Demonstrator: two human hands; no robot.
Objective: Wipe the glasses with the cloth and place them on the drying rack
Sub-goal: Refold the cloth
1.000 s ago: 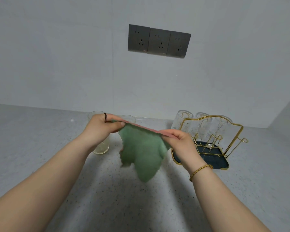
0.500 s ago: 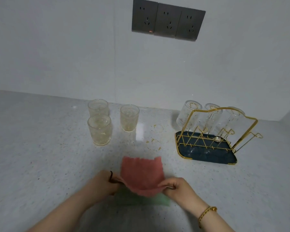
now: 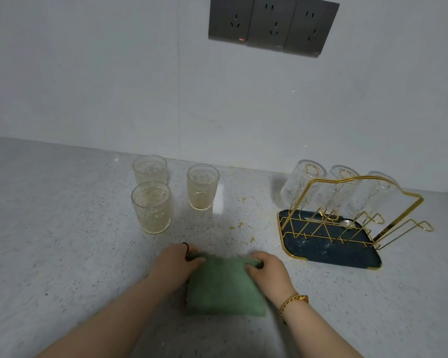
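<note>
**Three glasses racked, three waiting, cloth down on the counter**

Drying rack [image 3: 328, 251] is sitting on the countertop [image 3: 62, 228], against the wall. Three clear glasses are hanging upside down on its back pegs: one at the end nearest the hands [image 3: 301, 184], a middle one [image 3: 341, 187] and a far one [image 3: 372, 195]. The gold pegs along the rack's front are standing bare.

Well to the left of the rack, three patterned glasses are standing upright in a cluster: a front one [image 3: 151, 206], one behind it [image 3: 149, 169], and one closer to the rack [image 3: 202, 186]. They are looking yellowish, so probably unwiped. Yellowish bits [image 3: 241, 224] are lying between this cluster and the rack.

The green cloth [image 3: 225, 288] is lying flat just left of the rack's near corner, apparently folded. Left hand [image 3: 177, 259] is pinching its far left corner. Right hand [image 3: 266, 267], on the rack side, is curling its fingers over the far right corner. The hands are apart, a cloth's width between them.

Judging progress at about half: no glass is in hand, so the three upright ones are awaiting wiping and racking.
</note>
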